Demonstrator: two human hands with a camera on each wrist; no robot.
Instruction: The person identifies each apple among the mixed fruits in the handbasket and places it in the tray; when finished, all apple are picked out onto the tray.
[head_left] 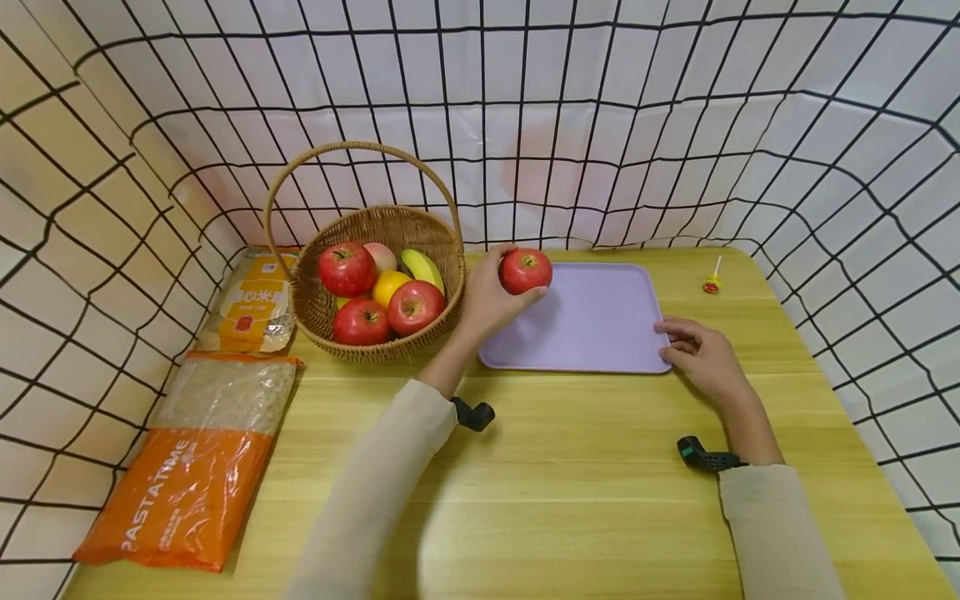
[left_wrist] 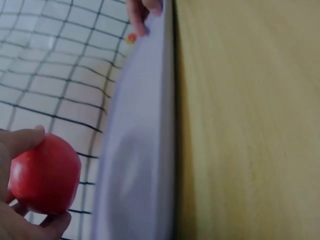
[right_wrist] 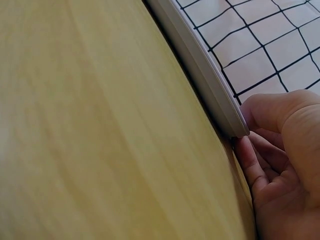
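My left hand (head_left: 492,293) grips a red apple (head_left: 527,271), thumb on one side and fingers on the other. The apple is held above the left part of a lilac rectangular tray (head_left: 600,325). In the left wrist view the same apple (left_wrist: 46,174) shows between thumb and fingers, apart from the tray surface (left_wrist: 132,165). At the tray's right edge my right hand (head_left: 701,354) pinches the rim, its fingers curled. The right wrist view shows the thumb and fingers (right_wrist: 245,155) at the tray's corner (right_wrist: 240,127), low against the table.
Left of the tray stands a wicker basket (head_left: 375,354) with a tall handle, holding several apples, a peach, a yellow fruit and a banana. An orange PASTATIME bag (head_left: 191,492) and a yellow packet (head_left: 255,304) lie at far left. A lollipop (head_left: 712,283) lies at back right. Checked cloth surrounds the wooden table (head_left: 577,483).
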